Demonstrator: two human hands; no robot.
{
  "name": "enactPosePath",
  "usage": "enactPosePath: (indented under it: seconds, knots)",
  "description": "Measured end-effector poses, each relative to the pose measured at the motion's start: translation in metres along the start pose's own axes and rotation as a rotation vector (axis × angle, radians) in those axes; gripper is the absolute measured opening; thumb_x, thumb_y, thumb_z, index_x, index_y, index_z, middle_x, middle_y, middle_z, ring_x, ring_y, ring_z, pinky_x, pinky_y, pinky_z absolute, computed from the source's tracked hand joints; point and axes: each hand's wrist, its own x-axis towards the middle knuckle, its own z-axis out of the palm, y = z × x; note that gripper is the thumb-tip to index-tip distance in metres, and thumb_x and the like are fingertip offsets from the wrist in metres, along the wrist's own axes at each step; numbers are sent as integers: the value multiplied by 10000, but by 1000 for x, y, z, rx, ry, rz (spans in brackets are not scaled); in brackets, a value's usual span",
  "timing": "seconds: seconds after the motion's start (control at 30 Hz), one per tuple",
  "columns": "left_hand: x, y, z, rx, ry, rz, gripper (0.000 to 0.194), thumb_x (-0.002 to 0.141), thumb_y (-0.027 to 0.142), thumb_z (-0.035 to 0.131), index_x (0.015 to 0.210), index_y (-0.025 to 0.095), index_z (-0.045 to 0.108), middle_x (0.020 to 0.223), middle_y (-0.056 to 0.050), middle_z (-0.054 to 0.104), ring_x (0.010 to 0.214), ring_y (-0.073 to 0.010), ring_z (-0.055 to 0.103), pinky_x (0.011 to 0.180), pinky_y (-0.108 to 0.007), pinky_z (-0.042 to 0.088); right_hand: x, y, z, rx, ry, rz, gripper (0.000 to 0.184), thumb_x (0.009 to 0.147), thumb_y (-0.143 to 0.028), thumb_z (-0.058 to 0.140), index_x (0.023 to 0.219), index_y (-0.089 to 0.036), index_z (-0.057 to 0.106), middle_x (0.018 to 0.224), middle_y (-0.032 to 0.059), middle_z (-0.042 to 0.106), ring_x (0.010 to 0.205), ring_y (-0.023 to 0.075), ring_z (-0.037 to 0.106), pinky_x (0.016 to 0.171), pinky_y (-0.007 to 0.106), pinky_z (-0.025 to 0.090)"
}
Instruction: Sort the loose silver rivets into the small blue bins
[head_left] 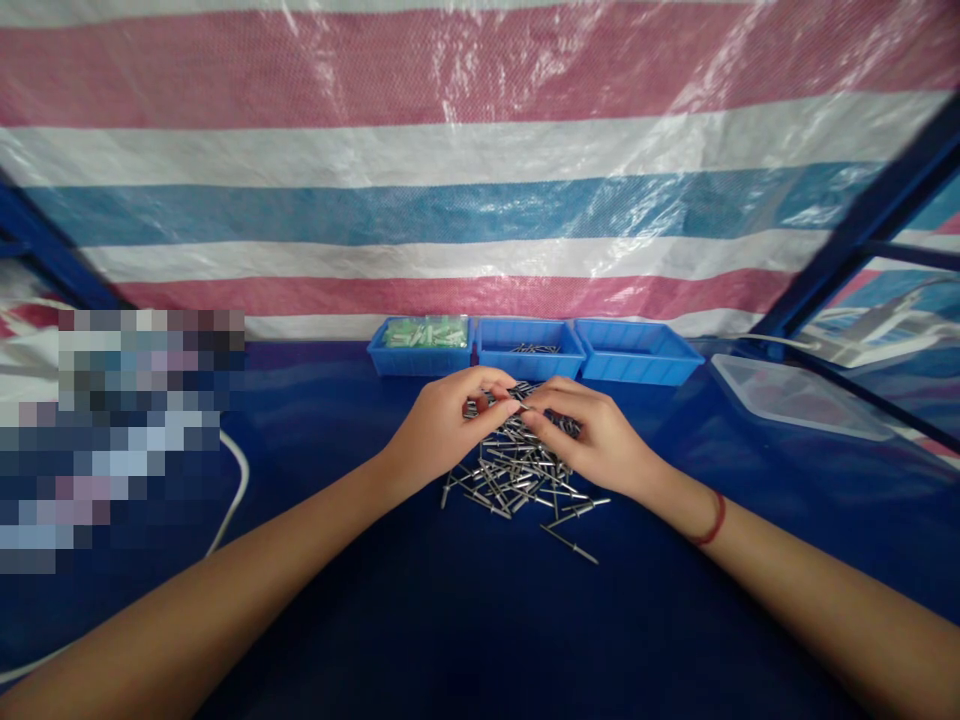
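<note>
Above a heap of silver blind rivets [517, 475] on the blue table, my two hands meet with their fingertips almost touching. My left hand [446, 420] is closed in a pinch, thumb against fingers. Facing it, my right hand [592, 425] pinches too, with a red cord round its wrist. Between the fingertips shows a small sliver of metal that looks like a blind rivet [521, 404]; most of it is hidden by the fingers. A few rivets lie loose at the near side of the heap.
Behind the heap stand three blue bins: the left bin [420, 362] with green-and-white pieces, the middle bin [531, 368] with a few rivets, and the right bin [637, 368]. A translucent lid [799, 395] lies at right. A white cable [238, 480] runs along the left.
</note>
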Motion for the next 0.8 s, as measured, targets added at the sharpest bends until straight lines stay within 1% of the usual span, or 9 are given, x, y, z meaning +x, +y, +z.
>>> enactPosePath:
  seconds: [0.13, 0.27, 0.4, 0.5, 0.63, 0.8]
  knots:
    - [1, 2, -1, -8, -23, -17, 98, 833, 256, 594, 871, 179, 641, 771, 6, 687, 628, -95, 599, 592, -219, 474, 0, -2, 1, 56, -5, 43, 178, 896, -262, 493, 797, -194, 624, 785, 38, 640, 755, 154, 568, 711, 305, 459]
    - [0, 4, -2, -4, -13, -10, 83, 841, 238, 588, 861, 181, 645, 794, 9, 693, 639, -90, 600, 604, -211, 472, 0, -3, 2, 77, 14, 99, 177, 891, -292, 502, 799, -190, 613, 774, 29, 627, 688, 133, 545, 628, 275, 445]
    - [0, 4, 0, -1, 1, 10, 81, 843, 231, 593, 885, 185, 645, 808, 10, 693, 664, -90, 608, 620, -205, 473, -1, -3, 3, 91, 65, 159, 173, 873, -295, 525, 779, -181, 614, 693, 6, 589, 609, 111, 518, 555, 248, 416]
    - [0, 2, 0, 16, 10, 25, 68, 839, 209, 597, 882, 185, 643, 809, 15, 690, 675, -86, 608, 624, -197, 470, -1, -2, 5, 103, 118, 204, 138, 841, -294, 564, 812, -175, 627, 669, -2, 587, 572, 103, 505, 523, 242, 399]
    - [0, -2, 1, 32, 23, 20, 59, 832, 191, 603, 874, 182, 644, 802, 17, 689, 680, -87, 610, 618, -195, 464, -3, 0, 6, 128, 188, 227, 118, 807, -279, 603, 842, -171, 635, 688, 5, 608, 576, 107, 518, 532, 249, 411]
    - [0, -7, 2, -3, 6, 15, 62, 838, 194, 601, 883, 181, 643, 812, 14, 689, 689, -91, 613, 626, -201, 461, -4, -3, 5, 150, 227, 190, 77, 798, -237, 614, 825, -171, 641, 708, 13, 621, 617, 117, 554, 577, 261, 444]
